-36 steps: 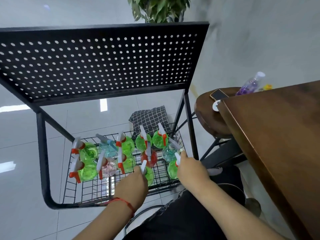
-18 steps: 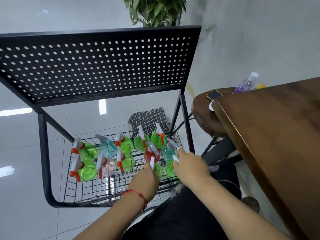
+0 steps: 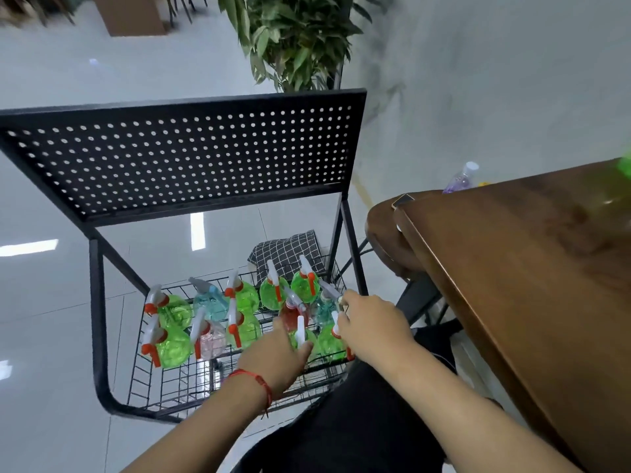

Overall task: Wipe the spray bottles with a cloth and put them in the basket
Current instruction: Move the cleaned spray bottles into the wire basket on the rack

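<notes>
Several spray bottles, mostly green with white-and-red trigger heads, stand in the black wire basket (image 3: 160,387) on the cart's bottom level. My left hand (image 3: 273,349) grips the neck of a green bottle (image 3: 307,339) at the basket's front right; its white nozzle pokes up past my fingers. Right beside it, my right hand (image 3: 372,322) is curled over the head of another green bottle (image 3: 329,343). A red bottle (image 3: 290,312) and a teal one (image 3: 322,308) stand just behind. A black-and-white checked cloth (image 3: 286,250) lies at the basket's back right.
A black perforated shelf (image 3: 187,155) tops the cart, above the basket. A dark wooden table (image 3: 512,285) fills the right side. Past it stands a round stool (image 3: 379,233) with a phone (image 3: 403,199) and a purple bottle (image 3: 459,179). A potted plant (image 3: 297,39) is behind the cart.
My left hand carried its green bottle to the right, up beside the bottle under my right hand. Both hands stay on their bottles. The view has tilted up.
</notes>
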Motion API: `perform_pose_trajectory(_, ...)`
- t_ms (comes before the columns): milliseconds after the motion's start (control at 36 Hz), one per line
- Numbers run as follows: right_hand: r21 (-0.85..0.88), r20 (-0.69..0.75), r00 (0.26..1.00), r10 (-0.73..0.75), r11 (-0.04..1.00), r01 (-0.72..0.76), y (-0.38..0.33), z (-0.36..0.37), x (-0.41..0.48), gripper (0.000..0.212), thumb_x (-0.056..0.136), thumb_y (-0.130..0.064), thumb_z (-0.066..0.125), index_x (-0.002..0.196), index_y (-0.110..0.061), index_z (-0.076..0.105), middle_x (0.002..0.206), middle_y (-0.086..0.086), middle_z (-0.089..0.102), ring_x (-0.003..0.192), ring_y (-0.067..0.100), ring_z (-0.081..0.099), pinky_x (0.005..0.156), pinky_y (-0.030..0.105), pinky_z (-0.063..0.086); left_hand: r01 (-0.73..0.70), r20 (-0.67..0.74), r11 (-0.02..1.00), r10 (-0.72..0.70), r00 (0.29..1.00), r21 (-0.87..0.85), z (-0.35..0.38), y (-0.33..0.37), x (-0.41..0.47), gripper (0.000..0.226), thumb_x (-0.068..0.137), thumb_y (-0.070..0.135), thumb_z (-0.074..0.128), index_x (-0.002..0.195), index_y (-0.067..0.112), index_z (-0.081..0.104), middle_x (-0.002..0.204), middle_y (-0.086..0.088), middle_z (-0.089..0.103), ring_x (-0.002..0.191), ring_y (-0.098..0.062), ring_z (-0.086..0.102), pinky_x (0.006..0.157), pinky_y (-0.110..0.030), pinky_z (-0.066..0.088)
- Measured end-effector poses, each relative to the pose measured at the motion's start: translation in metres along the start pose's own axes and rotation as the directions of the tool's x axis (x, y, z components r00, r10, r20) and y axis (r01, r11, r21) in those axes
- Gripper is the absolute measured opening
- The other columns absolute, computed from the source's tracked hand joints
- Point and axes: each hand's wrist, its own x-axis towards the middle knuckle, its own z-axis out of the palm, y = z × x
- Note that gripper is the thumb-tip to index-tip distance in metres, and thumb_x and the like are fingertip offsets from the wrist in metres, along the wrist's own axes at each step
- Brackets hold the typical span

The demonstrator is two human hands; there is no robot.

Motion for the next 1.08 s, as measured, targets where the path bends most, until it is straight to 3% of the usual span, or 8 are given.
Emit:
perform_pose_trajectory(111, 0.037, -0.046, 0.999, 0.013, 0.999, -0.012, 0.0, -0.019, -0.013, 0.025, 0.105, -0.036, 0.043, 0.124, -0.026, 0.057, 0.109, 0.007, 0.069, 0.093, 0.031, 0.063, 0.071, 0.036, 0.046, -0.084, -0.061, 0.996, 0.086, 0.994, 0.033, -0.027, 0.01, -0.009, 0.064, 0.101, 0.068, 0.048, 0.145, 0.022, 0.038, 0.117, -0.001, 0.075, 0.095, -0.022, 0.073, 0.081, -0.038, 0.061)
perform_pose_trajectory(222, 0.077, -0.127, 0.991, 0.043, 0.996, -0.034, 0.005, -0.053, -0.035, 0.024, 0.103, -0.04, 0.046, 0.121, -0.03, 0.059, 0.109, 0.0, 0.072, 0.098, 0.031, 0.066, 0.077, 0.037, 0.054, -0.219, -0.131, 0.971, 0.23, 0.964, 0.093, -0.06, 0.043, -0.023, 0.062, 0.105, 0.06, 0.05, 0.15, 0.022, 0.031, 0.1, 0.003, 0.075, 0.086, -0.019, 0.073, 0.072, -0.036, 0.061)
perform_pose_trajectory(417, 0.139, -0.307, 0.944, 0.121, 0.987, -0.081, 0.039, -0.131, -0.09, 0.026, 0.102, -0.042, 0.047, 0.124, -0.036, 0.059, 0.11, -0.004, 0.072, 0.097, 0.029, 0.066, 0.081, 0.04, 0.058, -0.457, -0.28, 0.861, 0.506, 0.816, 0.225, -0.106, 0.135, -0.056, 0.06, 0.104, 0.058, 0.05, 0.151, 0.026, 0.028, 0.092, 0.004, 0.072, 0.087, -0.028, 0.073, 0.074, -0.041, 0.061)
perform_pose_trajectory(583, 0.168, -0.453, 0.861, 0.23, 0.971, -0.171, 0.095, -0.185, -0.134, 0.024, 0.1, -0.047, 0.047, 0.118, -0.039, 0.059, 0.101, -0.009, 0.073, 0.1, 0.028, 0.066, 0.084, 0.042, 0.058, -0.609, -0.257, 0.73, 0.681, 0.686, 0.309, -0.132, 0.224, -0.077, 0.055, 0.104, 0.055, 0.05, 0.145, 0.025, 0.032, 0.1, -0.003, 0.073, 0.091, -0.033, 0.072, 0.074, -0.041, 0.057)
perform_pose_trajectory(694, 0.187, -0.516, 0.797, 0.315, 0.949, -0.254, 0.141, -0.219, -0.155, 0.024, 0.1, -0.046, 0.049, 0.12, -0.039, 0.061, 0.102, -0.01, 0.074, 0.1, 0.028, 0.068, 0.087, 0.043, 0.06, -0.683, -0.231, 0.633, 0.772, 0.592, 0.366, -0.142, 0.293, -0.085, 0.062, 0.105, 0.053, 0.05, 0.155, 0.024, 0.026, 0.103, -0.007, 0.072, 0.097, -0.034, 0.071, 0.073, -0.037, 0.05)
perform_pose_trajectory(806, 0.238, -0.557, 0.724, 0.407, 0.914, -0.33, 0.196, -0.247, -0.166, 0.027, 0.099, -0.043, 0.051, 0.121, -0.037, 0.065, 0.097, -0.016, 0.074, 0.097, 0.026, 0.071, 0.087, 0.042, 0.06, -0.746, -0.201, 0.571, 0.82, 0.535, 0.342, -0.146, 0.366, -0.079, 0.046, 0.103, 0.049, 0.052, 0.14, 0.024, 0.04, 0.115, -0.007, 0.068, 0.104, -0.036, 0.068, 0.087, -0.046, 0.056)
perform_pose_trajectory(917, 0.294, -0.581, 0.641, 0.502, 0.863, -0.41, 0.261, -0.271, -0.163, 0.028, 0.098, -0.04, 0.055, 0.121, -0.033, 0.068, 0.097, -0.013, 0.074, 0.1, 0.027, 0.069, 0.087, 0.04, 0.058, -0.772, -0.178, 0.484, 0.873, 0.453, 0.413, -0.145, 0.445, -0.065, 0.047, 0.104, 0.046, 0.052, 0.142, 0.022, 0.044, 0.126, -0.004, 0.066, 0.114, -0.033, 0.066, 0.091, -0.044, 0.053)
perform_pose_trajectory(1083, 0.267, -0.602, 0.538, 0.59, 0.784, -0.56, 0.359, -0.298, -0.14, 0.043, 0.096, -0.036, 0.053, 0.138, -0.032, 0.059, 0.127, 0.012, 0.068, 0.114, 0.039, 0.065, 0.091, 0.042, 0.056, -0.789, -0.173, 0.44, 0.897, 0.406, 0.43, -0.137, 0.554, -0.015, 0.047, 0.102, 0.04, 0.055, 0.143, 0.018, 0.045, 0.136, -0.006, 0.056, 0.123, -0.033, 0.058, 0.084, -0.04, 0.041)
